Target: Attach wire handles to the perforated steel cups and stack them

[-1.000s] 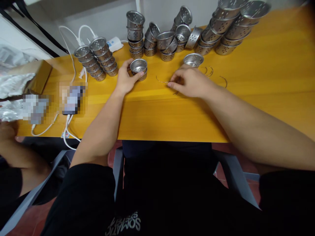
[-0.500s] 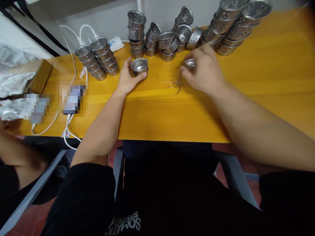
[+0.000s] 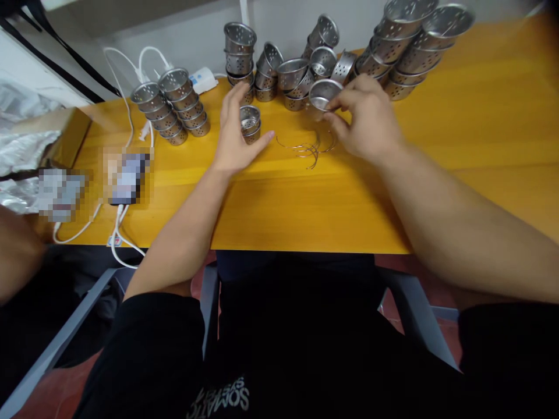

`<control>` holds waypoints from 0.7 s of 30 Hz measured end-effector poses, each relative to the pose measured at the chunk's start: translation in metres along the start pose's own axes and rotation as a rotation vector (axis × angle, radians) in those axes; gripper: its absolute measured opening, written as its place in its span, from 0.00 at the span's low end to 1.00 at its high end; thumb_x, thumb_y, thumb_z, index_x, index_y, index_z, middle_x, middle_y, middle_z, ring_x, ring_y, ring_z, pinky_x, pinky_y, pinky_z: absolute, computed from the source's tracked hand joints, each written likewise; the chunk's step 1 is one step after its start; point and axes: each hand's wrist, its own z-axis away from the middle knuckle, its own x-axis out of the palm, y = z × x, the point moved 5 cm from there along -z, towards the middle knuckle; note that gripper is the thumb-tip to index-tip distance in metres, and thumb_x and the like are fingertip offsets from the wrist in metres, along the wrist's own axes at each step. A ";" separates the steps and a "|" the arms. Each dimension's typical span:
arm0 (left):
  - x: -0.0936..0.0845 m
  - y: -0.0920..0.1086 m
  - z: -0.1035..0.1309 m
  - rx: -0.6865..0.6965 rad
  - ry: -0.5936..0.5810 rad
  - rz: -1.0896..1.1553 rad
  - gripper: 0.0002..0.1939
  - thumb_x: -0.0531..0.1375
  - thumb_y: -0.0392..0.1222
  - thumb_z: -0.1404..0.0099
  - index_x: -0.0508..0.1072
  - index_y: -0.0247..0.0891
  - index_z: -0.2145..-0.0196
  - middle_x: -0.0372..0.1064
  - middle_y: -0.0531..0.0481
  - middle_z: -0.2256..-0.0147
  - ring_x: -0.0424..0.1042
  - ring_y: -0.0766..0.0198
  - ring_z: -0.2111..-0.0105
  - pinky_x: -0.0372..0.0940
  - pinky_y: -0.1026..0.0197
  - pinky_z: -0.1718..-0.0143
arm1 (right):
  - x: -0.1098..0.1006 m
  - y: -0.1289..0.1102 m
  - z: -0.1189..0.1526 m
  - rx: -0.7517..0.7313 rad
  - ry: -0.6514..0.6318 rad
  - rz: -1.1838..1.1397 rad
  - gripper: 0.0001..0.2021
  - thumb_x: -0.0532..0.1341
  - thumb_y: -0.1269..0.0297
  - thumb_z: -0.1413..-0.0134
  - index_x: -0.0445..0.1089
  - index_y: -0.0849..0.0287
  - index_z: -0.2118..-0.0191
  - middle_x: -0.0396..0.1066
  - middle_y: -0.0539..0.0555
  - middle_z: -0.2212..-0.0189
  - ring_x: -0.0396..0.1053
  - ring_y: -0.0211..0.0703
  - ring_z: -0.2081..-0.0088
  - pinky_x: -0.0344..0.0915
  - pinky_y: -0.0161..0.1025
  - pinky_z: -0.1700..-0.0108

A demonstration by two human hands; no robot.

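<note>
Between finger and thumb, my right hand (image 3: 364, 119) grips the rim of a perforated metal cup (image 3: 324, 96), tilted with its opening toward me. My left hand (image 3: 238, 134) is open, its fingers and thumb spread around a short stack of metal cups (image 3: 250, 121) on the table. Whether the left fingers touch that stack cannot be made out. Several thin curved wires (image 3: 309, 152) lie on the wood between my hands.
More perforated cups stand along the wall, with tall stacks (image 3: 404, 52) at the right and shorter stacks (image 3: 174, 107) at the left. A phone (image 3: 130, 177) with white cables lies left on the table (image 3: 279, 215). Another person's arm (image 3: 17, 253) shows at far left.
The cup in my right hand has come into fuller view, more to the left. My left fingers have spread and reached farther forward. The other person's arm has shifted.
</note>
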 end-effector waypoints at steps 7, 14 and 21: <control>0.024 0.047 0.010 -0.020 -0.207 0.098 0.56 0.89 0.67 0.34 0.73 0.59 0.18 0.71 0.45 0.13 0.66 0.26 0.09 0.60 0.24 0.02 | 0.021 -0.068 0.019 -0.130 -0.135 -0.107 0.22 0.64 0.29 0.13 0.90 0.32 0.37 0.82 0.62 0.30 0.76 0.83 0.25 0.73 0.82 0.19; 0.030 0.046 0.010 -0.006 -0.209 0.076 0.49 0.88 0.61 0.32 0.76 0.62 0.21 0.74 0.46 0.18 0.70 0.28 0.12 0.63 0.26 0.03 | 0.036 -0.067 0.022 -0.054 -0.212 -0.092 0.35 0.74 0.23 0.21 0.85 0.36 0.22 0.80 0.65 0.29 0.75 0.85 0.25 0.78 0.77 0.23; 0.042 0.037 0.014 0.106 -0.244 0.066 0.42 0.82 0.65 0.23 0.76 0.56 0.21 0.72 0.39 0.19 0.71 0.26 0.14 0.69 0.22 0.08 | 0.051 -0.042 0.019 -0.165 -0.175 -0.249 0.29 0.76 0.20 0.24 0.90 0.40 0.44 0.80 0.65 0.40 0.77 0.80 0.34 0.82 0.79 0.30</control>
